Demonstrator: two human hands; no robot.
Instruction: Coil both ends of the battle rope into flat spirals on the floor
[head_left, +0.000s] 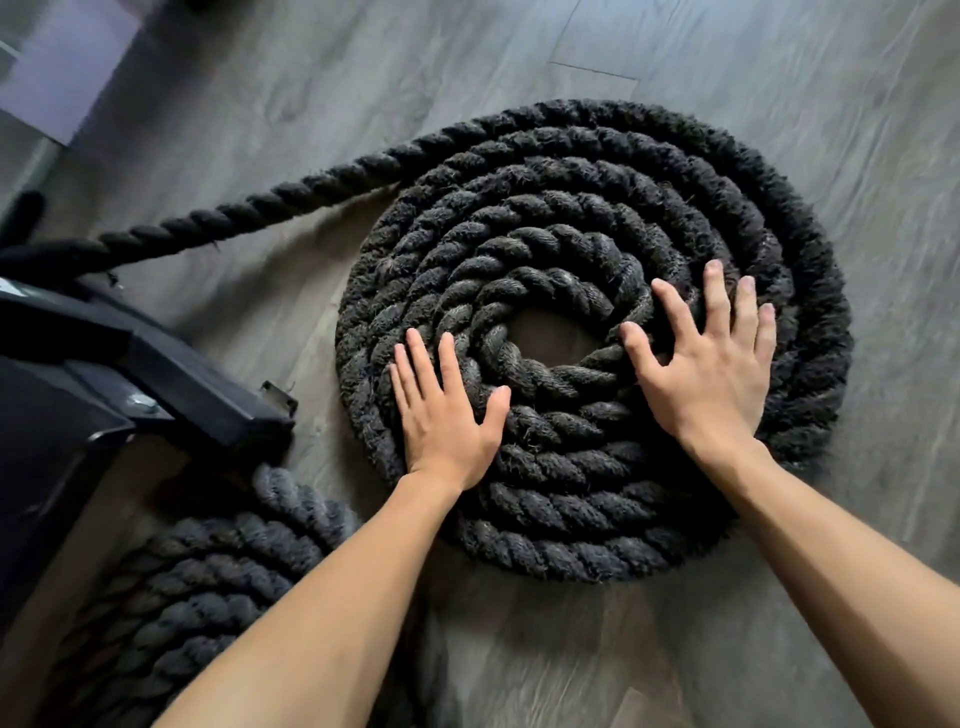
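Observation:
A thick black battle rope lies in a flat spiral (582, 208) of several turns on the grey floor, with a small bare gap at its centre. My left hand (447, 415) rests flat on the spiral's left inner turns, fingers spread. On the right inner turns lies my right hand (711, 364), palm down, fingers apart. Neither hand grips the rope. From the spiral's upper left a straight run of rope (249, 213) leads off to the left. A second coil (208, 571) of the same rope lies at the lower left, partly hidden by my left forearm.
A black metal machine base (156, 364) with a bolted foot plate (278, 397) stands at the left, between the two coils. Grey wood-look floor (779, 78) surrounds the spiral. A pale purple surface (62, 67) shows at the top left corner.

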